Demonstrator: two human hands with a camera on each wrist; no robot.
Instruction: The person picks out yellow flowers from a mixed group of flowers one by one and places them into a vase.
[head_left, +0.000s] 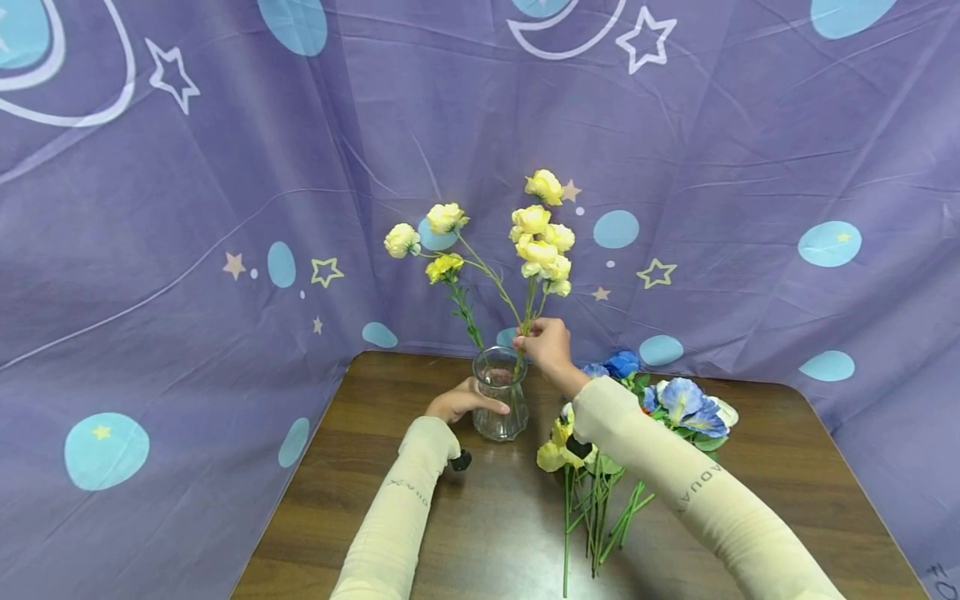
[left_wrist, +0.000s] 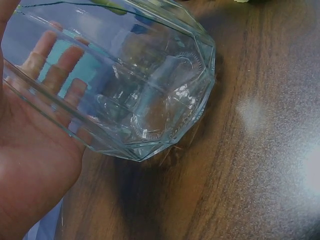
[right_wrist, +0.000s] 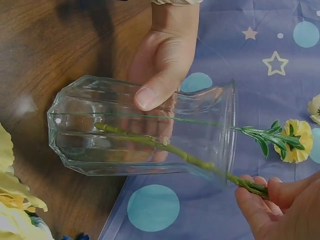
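A clear glass vase [head_left: 499, 423] stands upright on the table in the head view. My left hand [head_left: 459, 402] grips its side, thumb in front; in the right wrist view its other fingers show through the glass from behind. With fingertips and thumb, my right hand [head_left: 551, 348] pinches a branched stem [right_wrist: 187, 157] just above the vase rim. The stem's lower end is inside the vase, above the bottom. Several pale yellow blooms [head_left: 534, 220] top this branched stem. Inside the vase also stands a yellow carnation [right_wrist: 296, 142] on a thin green stem, leaning left in the head view.
On the wooden table [head_left: 360, 500], right of the vase, lies a pile of flowers with blue blooms [head_left: 686, 402], yellow blooms [head_left: 553, 454] and long green stems [head_left: 566, 533]. My right forearm passes over part of it. A purple patterned curtain [head_left: 225, 208] hangs behind the table.
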